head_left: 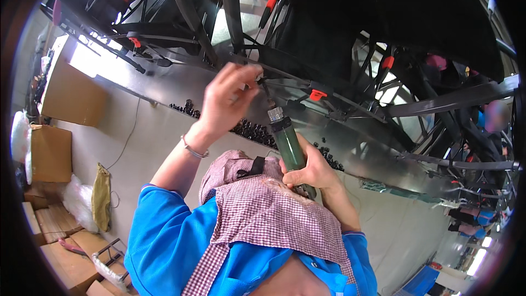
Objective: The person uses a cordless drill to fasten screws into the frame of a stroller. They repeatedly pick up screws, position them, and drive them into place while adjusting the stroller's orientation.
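Observation:
My right hand (318,171) is wrapped round the green body of a power screwdriver (289,145), held in front of my chest with its silver collar and bit pointing up and away. My left hand (226,97) is raised beside the bit, its fingers bent and drawn together near a black frame tube. Motion blurs those fingertips, and whatever they pinch is too small to make out. Above both hands stands the black tubular frame (230,13) with dark fabric. A red lever-like piece (318,95) sits on it just right of the bit.
Small black parts (255,133) lie in piles along the metal table's near edge (372,156). More black frames with red pieces crowd the far side. Cardboard boxes (74,96) stand at left, with a cable (127,142) on the floor. Another person's blurred form shows at far right.

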{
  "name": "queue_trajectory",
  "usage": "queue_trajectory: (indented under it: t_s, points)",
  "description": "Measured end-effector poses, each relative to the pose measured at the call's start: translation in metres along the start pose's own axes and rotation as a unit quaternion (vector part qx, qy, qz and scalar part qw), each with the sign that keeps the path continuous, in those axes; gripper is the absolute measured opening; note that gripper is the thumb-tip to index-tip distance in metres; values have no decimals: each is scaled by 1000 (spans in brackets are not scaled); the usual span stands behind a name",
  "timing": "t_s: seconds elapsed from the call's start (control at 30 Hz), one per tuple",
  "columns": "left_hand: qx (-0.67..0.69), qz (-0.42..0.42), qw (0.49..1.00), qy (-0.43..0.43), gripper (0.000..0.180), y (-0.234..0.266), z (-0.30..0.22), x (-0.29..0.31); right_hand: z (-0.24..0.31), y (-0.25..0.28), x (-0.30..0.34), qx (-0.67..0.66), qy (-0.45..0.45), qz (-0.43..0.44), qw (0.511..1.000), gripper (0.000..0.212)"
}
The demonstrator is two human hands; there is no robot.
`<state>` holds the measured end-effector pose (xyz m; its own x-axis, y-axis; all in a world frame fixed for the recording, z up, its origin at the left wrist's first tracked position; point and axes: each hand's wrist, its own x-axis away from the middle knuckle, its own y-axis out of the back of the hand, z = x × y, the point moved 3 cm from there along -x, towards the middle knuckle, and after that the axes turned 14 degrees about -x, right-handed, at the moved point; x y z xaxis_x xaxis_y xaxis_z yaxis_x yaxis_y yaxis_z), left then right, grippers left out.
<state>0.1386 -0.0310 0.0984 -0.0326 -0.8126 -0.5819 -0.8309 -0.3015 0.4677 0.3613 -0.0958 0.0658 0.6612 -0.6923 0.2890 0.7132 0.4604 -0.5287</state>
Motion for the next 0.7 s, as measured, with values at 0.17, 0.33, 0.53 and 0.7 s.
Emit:
queue_trajectory:
  t_s: [0.17, 0.33, 0.53, 0.7]
  points:
    - [102, -146, 975, 133, 21, 61, 37, -67, 4, 8, 7, 50, 102, 7, 993, 92]
    - [171, 32, 971, 166, 24, 2, 95, -170, 4, -5, 10, 8, 105, -18, 994, 93]
    - [194, 174, 947, 188, 21, -46, 97, -243, -2, -13, 9, 50, 135, -63, 988, 89]
    - [203, 251, 934, 151, 17, -58, 102, -265, -1, -32, 6, -10, 142, -86, 986, 88]
